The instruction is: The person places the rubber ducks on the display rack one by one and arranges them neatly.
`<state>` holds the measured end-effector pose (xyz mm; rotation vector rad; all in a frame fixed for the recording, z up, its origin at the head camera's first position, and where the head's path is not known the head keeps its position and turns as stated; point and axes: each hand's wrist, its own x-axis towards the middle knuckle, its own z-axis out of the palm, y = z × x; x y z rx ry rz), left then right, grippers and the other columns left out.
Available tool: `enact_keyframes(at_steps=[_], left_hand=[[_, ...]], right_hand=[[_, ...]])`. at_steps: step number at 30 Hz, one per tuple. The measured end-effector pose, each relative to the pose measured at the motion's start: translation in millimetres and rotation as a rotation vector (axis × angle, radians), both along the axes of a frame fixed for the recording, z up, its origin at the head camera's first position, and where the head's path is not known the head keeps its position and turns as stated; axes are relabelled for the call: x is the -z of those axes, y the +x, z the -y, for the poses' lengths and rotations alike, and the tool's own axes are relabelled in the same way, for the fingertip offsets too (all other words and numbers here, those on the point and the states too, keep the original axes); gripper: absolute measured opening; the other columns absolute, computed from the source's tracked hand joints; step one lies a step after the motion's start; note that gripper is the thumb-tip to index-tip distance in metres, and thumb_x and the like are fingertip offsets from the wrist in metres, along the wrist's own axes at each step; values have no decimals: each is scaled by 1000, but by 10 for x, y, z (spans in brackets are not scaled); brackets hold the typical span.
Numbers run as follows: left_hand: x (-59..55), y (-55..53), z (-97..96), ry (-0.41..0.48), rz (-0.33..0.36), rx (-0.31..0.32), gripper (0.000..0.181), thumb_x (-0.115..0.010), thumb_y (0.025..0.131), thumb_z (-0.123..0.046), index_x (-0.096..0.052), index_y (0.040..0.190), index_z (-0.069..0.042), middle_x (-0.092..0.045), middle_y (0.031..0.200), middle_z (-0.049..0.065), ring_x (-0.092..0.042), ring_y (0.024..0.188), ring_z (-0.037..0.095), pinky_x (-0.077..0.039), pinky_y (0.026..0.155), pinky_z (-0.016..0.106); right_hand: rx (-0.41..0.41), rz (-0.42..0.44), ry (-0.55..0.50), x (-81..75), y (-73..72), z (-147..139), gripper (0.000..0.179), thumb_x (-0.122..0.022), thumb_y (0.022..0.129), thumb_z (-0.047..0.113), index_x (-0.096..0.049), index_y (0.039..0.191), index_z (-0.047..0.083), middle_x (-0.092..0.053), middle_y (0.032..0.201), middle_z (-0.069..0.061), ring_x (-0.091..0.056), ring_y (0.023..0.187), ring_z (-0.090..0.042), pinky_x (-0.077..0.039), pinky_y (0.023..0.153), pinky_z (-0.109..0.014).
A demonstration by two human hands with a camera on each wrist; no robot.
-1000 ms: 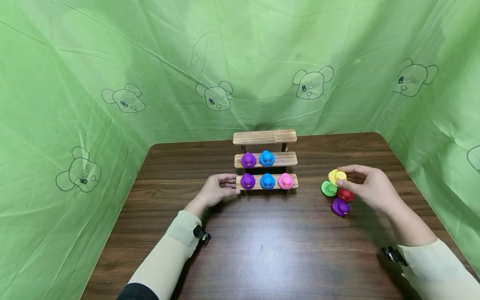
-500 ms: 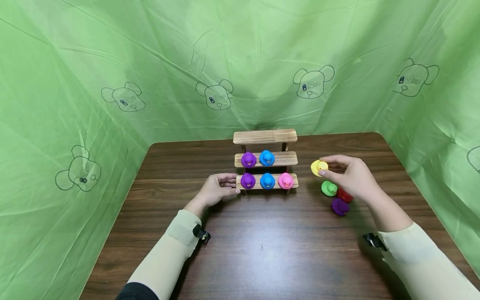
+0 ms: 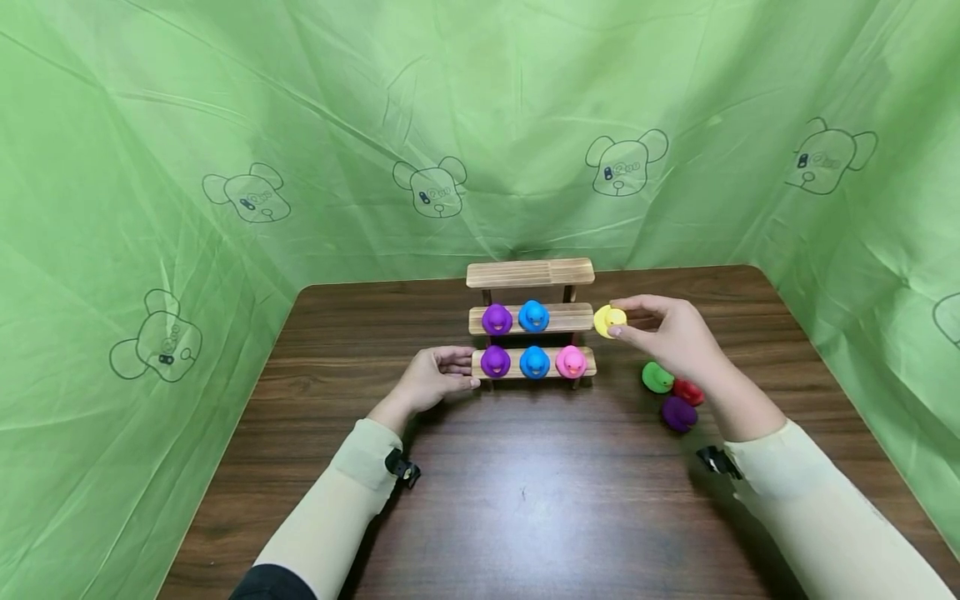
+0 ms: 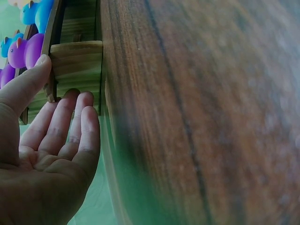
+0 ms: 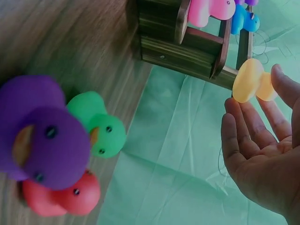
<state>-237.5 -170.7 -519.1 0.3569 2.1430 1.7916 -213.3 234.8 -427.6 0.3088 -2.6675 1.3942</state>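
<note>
A three-tier wooden display stand (image 3: 530, 273) rises near the table's back edge. Its middle tier bears a purple rubber duck (image 3: 497, 319) and a blue one (image 3: 534, 316). Along the bottom tier sit purple (image 3: 496, 362), blue (image 3: 535, 362) and pink (image 3: 572, 362) ducks. My left hand (image 3: 429, 380) holds the bottom tier's left end, thumb at the front edge and fingers behind, as the left wrist view (image 4: 51, 154) shows. Between thumb and fingertips, my right hand (image 3: 678, 335) pinches a yellow rubber duck (image 3: 610, 321), level with the middle tier's right end.
On the table (image 3: 517, 500), right of the stand, green (image 3: 657, 377), red (image 3: 688, 392) and purple (image 3: 679, 413) ducks lie close together below my right hand. Green cloth (image 3: 525, 108) with printed bear faces surrounds the table's back and sides.
My right hand has carried the yellow duck left and slightly farther back, from above the loose ducks to the stand's right side. My left hand stays at the stand.
</note>
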Motion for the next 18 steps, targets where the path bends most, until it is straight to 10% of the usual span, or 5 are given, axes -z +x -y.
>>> enact_keyframes(at_steps=[18], left_hand=[[17, -10, -6, -3, 7, -12, 55, -85, 84, 6, -64, 135, 8, -73, 121, 24, -71, 113, 37, -62, 90, 31]], right_hand=[[-60, -11, -20, 6, -256, 359, 32, -87, 90, 21, -78, 119, 11, -74, 114, -6, -73, 99, -25, -59, 80, -18]])
